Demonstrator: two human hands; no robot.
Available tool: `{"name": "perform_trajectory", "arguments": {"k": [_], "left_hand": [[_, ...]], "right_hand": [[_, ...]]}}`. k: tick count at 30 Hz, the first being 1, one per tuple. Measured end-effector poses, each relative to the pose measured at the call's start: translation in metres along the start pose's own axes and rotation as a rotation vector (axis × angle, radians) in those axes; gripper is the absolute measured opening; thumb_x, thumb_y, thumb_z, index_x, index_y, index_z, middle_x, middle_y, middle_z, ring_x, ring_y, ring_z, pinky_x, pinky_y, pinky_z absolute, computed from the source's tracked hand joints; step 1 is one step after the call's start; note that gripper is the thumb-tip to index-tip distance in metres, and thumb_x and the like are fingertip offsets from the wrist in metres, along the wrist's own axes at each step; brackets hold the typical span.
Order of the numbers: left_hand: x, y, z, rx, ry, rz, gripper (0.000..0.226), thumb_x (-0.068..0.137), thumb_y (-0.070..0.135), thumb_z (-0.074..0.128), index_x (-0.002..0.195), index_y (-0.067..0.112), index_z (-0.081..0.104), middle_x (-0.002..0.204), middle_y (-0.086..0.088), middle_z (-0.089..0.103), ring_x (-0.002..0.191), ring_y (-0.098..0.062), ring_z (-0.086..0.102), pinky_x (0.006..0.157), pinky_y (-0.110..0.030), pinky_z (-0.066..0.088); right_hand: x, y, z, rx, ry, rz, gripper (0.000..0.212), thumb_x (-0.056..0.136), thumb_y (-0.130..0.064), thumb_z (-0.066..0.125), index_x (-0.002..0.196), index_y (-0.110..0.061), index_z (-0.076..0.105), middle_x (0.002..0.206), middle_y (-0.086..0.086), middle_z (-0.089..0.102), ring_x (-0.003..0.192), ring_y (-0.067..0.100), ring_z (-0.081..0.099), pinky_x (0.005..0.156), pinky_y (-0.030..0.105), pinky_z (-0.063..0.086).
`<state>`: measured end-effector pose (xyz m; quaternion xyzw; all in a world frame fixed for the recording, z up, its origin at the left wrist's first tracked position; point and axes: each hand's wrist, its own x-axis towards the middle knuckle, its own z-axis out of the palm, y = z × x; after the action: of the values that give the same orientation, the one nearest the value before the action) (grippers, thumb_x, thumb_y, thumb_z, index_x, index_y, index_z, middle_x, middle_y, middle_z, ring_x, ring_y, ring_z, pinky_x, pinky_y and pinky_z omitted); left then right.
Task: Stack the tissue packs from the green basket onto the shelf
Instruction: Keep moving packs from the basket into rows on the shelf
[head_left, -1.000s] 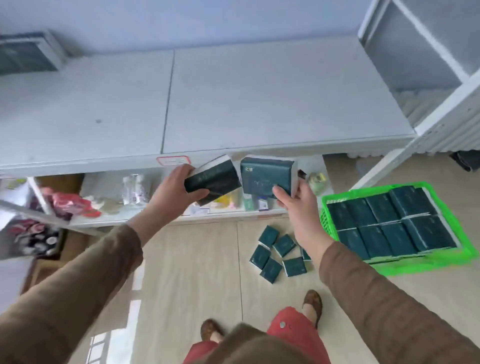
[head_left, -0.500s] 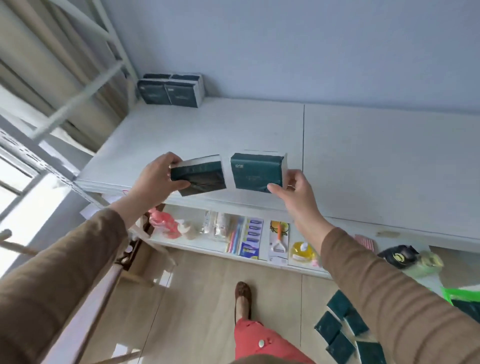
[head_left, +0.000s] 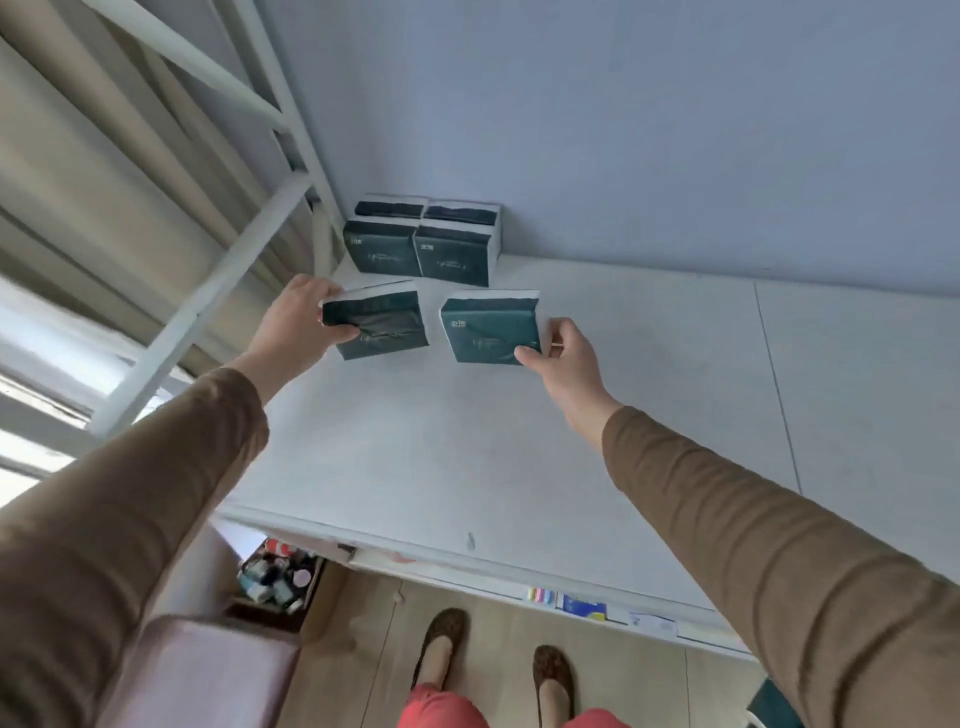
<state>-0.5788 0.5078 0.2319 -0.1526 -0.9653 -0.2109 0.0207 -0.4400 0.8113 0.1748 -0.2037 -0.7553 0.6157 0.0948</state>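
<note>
My left hand (head_left: 297, 325) grips a dark green tissue pack (head_left: 387, 327) by its left end, held over the white shelf top (head_left: 519, 441). My right hand (head_left: 563, 353) pinches a second dark green tissue pack (head_left: 488, 330) at its lower right corner, just right of the first. Both packs hover a short way in front of two packs (head_left: 421, 241) that stand side by side in the shelf's back left corner against the wall. The green basket is out of view.
A white metal shelf frame (head_left: 244, 171) with slanted bars rises on the left beside a beige curtain. Below the shelf's front edge sit a box of small bottles (head_left: 275, 577) and coloured items. My feet stand on the wooden floor.
Both hands have carried their packs up and farther back over the shelf, toward the packs in the corner. The view has swung left, and the floor packs have left the frame.
</note>
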Motion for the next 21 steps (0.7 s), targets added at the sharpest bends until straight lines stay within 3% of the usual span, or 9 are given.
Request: {"name": "perform_trajectory", "arguments": {"k": [4,9,14,18,21], "left_hand": [[0.067,-0.030,0.005,-0.037,-0.045,0.035,0.039,0.078,0.024,0.081,0.111,0.019,0.062,0.102,0.003,0.049,0.089,-0.019,0.053,0.079,-0.029,0.039],[0.119,-0.051,0.019,-0.084,-0.119,0.094,0.037,0.079,0.021,0.080,0.112,0.022,0.062,0.110,0.005,0.047,0.090,-0.014,0.053,0.085,-0.026,0.042],[0.141,-0.062,0.032,-0.149,-0.086,0.085,0.044,0.081,0.020,0.079,0.116,0.029,0.054,0.107,0.013,0.043,0.083,-0.006,0.054,0.078,-0.019,0.045],[0.146,-0.057,0.039,-0.211,-0.029,0.107,0.044,0.081,0.015,0.077,0.107,0.031,0.046,0.110,0.010,0.043,0.093,-0.016,0.057,0.087,-0.032,0.053],[0.148,-0.051,0.043,-0.222,-0.002,0.140,0.042,0.081,0.013,0.077,0.107,0.025,0.048,0.114,0.007,0.037,0.092,-0.018,0.055,0.092,-0.033,0.052]], "right_hand": [[0.041,-0.007,0.046,-0.050,0.045,0.020,0.034,0.085,-0.018,0.075,0.111,-0.007,0.055,0.110,0.008,0.066,0.099,0.026,0.064,0.088,0.038,0.053],[0.080,-0.012,0.085,-0.120,0.091,0.048,0.031,0.087,-0.020,0.073,0.109,-0.015,0.052,0.107,0.002,0.063,0.097,0.024,0.063,0.077,0.028,0.050],[0.104,-0.008,0.106,-0.305,0.164,0.113,0.027,0.090,-0.022,0.070,0.108,-0.010,0.054,0.106,0.013,0.063,0.104,0.034,0.058,0.091,0.049,0.051],[0.112,-0.012,0.120,-0.447,0.226,0.109,0.026,0.092,-0.022,0.067,0.112,-0.009,0.057,0.110,0.011,0.064,0.108,0.032,0.056,0.093,0.048,0.050],[0.116,-0.014,0.122,-0.492,0.238,0.133,0.032,0.094,-0.020,0.063,0.123,-0.008,0.057,0.119,0.012,0.063,0.114,0.032,0.056,0.097,0.044,0.049]]}}
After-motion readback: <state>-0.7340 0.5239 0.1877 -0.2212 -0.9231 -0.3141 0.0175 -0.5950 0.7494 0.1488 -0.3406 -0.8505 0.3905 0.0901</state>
